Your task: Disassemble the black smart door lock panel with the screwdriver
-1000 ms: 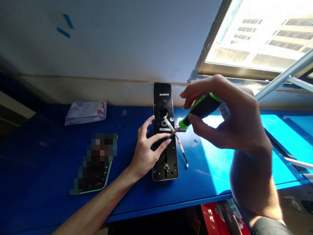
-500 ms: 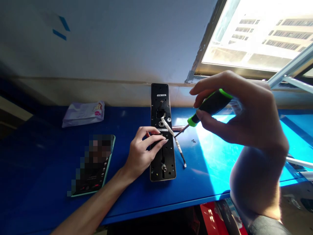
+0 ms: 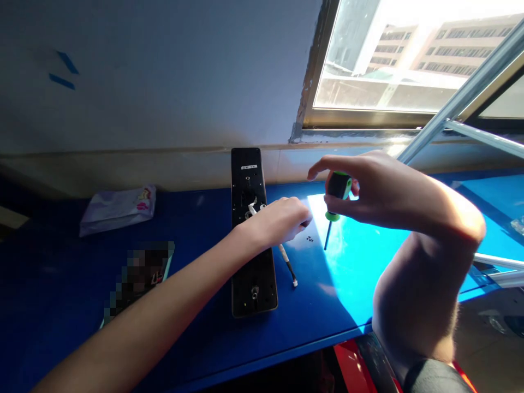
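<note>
The black panel [image 3: 254, 267] lies on the blue table [image 3: 196, 229]. The left hand [image 3: 286, 218] extends over it, fingers curled, contents indeterminable; small dark pieces [image 3: 310, 239] lie nearby. Rightmost, the right hand [image 3: 368, 185] grips a screwdriver [image 3: 339, 186], tip downward.

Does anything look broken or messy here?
The wall edge beside the window frame looks ragged and patchy, as if its finish were damaged. Some tiny dark pieces also lie loose on the blue table, but I see no spill.
</note>
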The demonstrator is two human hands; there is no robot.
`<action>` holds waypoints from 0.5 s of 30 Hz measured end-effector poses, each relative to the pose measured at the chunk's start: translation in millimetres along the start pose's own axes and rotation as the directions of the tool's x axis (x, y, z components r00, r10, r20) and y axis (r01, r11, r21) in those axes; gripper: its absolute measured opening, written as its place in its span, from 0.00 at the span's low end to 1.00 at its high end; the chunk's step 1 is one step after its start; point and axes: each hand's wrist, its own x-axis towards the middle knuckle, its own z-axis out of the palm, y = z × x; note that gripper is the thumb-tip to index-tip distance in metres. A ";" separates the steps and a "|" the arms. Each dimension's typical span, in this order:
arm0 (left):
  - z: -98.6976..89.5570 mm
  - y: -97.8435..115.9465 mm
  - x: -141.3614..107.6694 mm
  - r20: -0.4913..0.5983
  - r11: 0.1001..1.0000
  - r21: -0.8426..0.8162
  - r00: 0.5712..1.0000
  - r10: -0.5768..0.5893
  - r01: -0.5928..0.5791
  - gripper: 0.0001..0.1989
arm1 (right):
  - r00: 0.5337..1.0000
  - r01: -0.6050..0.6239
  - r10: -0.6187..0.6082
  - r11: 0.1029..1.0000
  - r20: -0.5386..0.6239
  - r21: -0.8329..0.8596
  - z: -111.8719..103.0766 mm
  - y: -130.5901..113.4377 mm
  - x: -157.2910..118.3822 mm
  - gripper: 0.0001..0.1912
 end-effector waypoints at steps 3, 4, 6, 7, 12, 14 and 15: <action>6.8 2.6 23.4 0.086 0.999 0.048 0.996 -0.004 -0.001 0.11 | 1.000 -0.026 0.026 0.999 -0.009 0.032 -2.8 6.4 -3.7 0.19; 10.2 3.5 28.8 0.099 0.999 0.052 0.995 -0.002 -0.003 0.11 | 0.999 -0.023 0.024 0.999 -0.021 0.044 -4.2 8.4 -5.4 0.18; 17.6 4.3 36.7 0.123 0.999 0.054 0.992 -0.001 -0.006 0.12 | 0.999 -0.021 0.024 0.998 -0.045 0.063 -7.6 12.0 -8.9 0.17; 21.4 3.9 39.5 0.133 0.999 0.050 0.991 0.001 -0.008 0.12 | 0.998 -0.019 0.023 0.998 -0.057 0.065 -9.3 13.6 -10.3 0.17; 37.6 -2.7 45.4 0.151 1.000 0.012 0.988 0.013 -0.015 0.14 | 0.996 0.016 -0.013 0.999 -0.090 0.031 -16.2 17.6 -13.7 0.16; 40.4 -4.7 45.1 0.147 1.000 -0.003 0.989 0.013 -0.013 0.14 | 0.995 0.017 -0.014 0.999 -0.103 0.030 -16.9 17.8 -14.0 0.16; 40.9 -5.0 44.7 0.145 1.000 -0.008 0.989 0.011 -0.010 0.14 | 0.994 0.014 -0.011 1.000 -0.107 0.028 -16.9 17.8 -14.1 0.15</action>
